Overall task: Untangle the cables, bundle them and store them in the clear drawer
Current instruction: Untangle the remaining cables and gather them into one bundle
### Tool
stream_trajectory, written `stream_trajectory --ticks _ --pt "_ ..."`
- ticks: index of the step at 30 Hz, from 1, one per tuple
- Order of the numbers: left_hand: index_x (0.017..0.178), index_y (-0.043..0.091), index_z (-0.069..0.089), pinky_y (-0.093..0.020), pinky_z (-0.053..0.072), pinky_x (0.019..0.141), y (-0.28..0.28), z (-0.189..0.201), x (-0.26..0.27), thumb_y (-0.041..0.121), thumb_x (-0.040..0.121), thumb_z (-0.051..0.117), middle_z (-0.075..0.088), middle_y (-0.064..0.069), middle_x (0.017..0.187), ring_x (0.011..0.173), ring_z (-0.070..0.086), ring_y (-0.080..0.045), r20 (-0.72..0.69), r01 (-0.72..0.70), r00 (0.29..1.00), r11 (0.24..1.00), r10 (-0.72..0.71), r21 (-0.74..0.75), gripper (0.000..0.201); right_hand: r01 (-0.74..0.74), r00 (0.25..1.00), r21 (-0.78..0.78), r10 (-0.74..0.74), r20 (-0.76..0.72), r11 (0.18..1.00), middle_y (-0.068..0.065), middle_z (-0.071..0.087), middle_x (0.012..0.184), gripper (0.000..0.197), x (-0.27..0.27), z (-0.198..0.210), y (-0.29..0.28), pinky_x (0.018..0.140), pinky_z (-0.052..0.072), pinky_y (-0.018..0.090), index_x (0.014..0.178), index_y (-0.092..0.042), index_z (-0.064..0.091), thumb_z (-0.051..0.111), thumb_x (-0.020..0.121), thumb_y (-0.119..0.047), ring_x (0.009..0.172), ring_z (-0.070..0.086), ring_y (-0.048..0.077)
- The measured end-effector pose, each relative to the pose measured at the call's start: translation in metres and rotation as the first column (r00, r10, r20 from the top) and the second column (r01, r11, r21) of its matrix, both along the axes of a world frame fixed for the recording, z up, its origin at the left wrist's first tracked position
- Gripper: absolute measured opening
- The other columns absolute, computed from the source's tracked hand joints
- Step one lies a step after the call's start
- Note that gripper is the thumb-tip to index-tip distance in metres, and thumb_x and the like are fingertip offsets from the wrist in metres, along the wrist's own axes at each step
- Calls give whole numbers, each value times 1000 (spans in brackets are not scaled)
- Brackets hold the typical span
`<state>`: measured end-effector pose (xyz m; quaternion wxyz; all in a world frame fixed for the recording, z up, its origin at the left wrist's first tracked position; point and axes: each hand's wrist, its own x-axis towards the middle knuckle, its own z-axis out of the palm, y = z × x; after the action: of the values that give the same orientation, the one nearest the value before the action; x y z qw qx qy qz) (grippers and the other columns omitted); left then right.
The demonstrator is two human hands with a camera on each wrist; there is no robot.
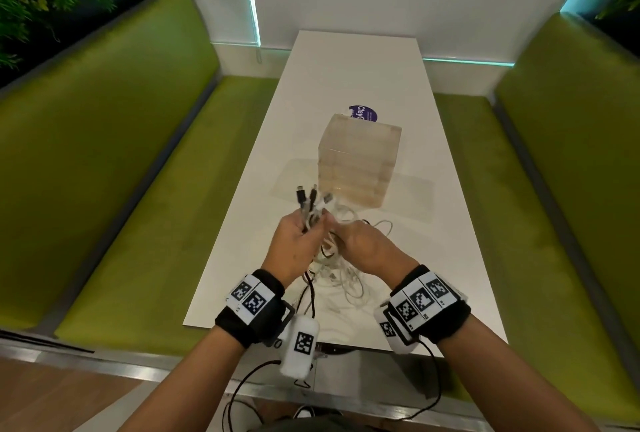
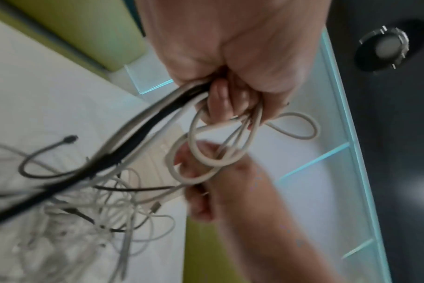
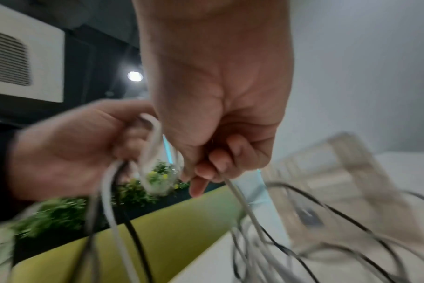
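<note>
A tangle of white and black cables (image 1: 341, 284) lies on the white table (image 1: 450, 258) below my hands. My left hand (image 1: 310, 225) grips a bunch of them, and their plug ends (image 1: 310, 196) stick up above the fist. The left wrist view shows that fist (image 2: 230, 99) closed round black and white strands, with white loops (image 2: 206, 151) hanging under it. Close beside it, my right hand (image 1: 344, 232) pinches a single white cable (image 3: 242, 206) between thumb and fingers (image 3: 214, 168). Just beyond the hands stands the clear drawer unit (image 1: 360, 161), also seen blurred in the right wrist view (image 3: 339, 181).
A purple round sticker (image 1: 365, 113) lies behind the drawer unit. A clear flat sheet (image 1: 412, 196) lies under and beside the unit. Green benches (image 1: 138, 189) flank the table on both sides. The table's near edge (image 1: 346, 345) is under my wrists.
</note>
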<state>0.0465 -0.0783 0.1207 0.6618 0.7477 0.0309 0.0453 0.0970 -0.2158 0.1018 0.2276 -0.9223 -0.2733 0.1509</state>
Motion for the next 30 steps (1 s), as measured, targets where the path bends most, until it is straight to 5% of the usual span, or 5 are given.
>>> stream_trajectory --ticks 6,16,22,26,30 --pt "64 14 56 -20 27 41 22 42 -1 7 94 55 35 10 46 38 28 -5 57 -102 990 923 132 -372 31 206 968 -73 -214 -128 976 17 65 99 21 23 -51 -33 71 39 33 88 -2 61 45 94 -13 90 59 32" --pt "77 12 55 -26 20 45 59 53 0 18 95 56 27 11 44 39 21 -6 76 -218 955 850 288 -480 18 364 928 266 -321 -191 893 5 65 86 15 32 -51 -66 67 41 19 85 -13 60 55 88 1 74 56 11" --pt "75 8 55 -23 20 42 56 31 -2 12 93 57 30 11 46 38 24 -6 -40 -166 986 940 161 -297 19 272 961 490 -257 -99 828 6 58 86 14 10 -1 -73 74 40 4 87 -2 73 62 84 6 79 57 -10" --pt "71 10 54 -22 26 44 33 16 -8 17 94 57 36 12 45 43 29 -8 -210 143 968 990 -139 4 24 208 973 582 -105 -206 786 7 66 77 36 -17 45 -56 79 48 17 112 -16 68 70 79 -1 78 62 10" --pt "66 15 57 -14 31 46 10 18 -15 13 95 57 49 15 44 41 39 1 -215 367 916 923 -337 113 28 163 952 509 1 -307 845 -8 63 71 61 -23 54 -38 76 46 20 132 -26 52 73 77 -7 73 59 7"
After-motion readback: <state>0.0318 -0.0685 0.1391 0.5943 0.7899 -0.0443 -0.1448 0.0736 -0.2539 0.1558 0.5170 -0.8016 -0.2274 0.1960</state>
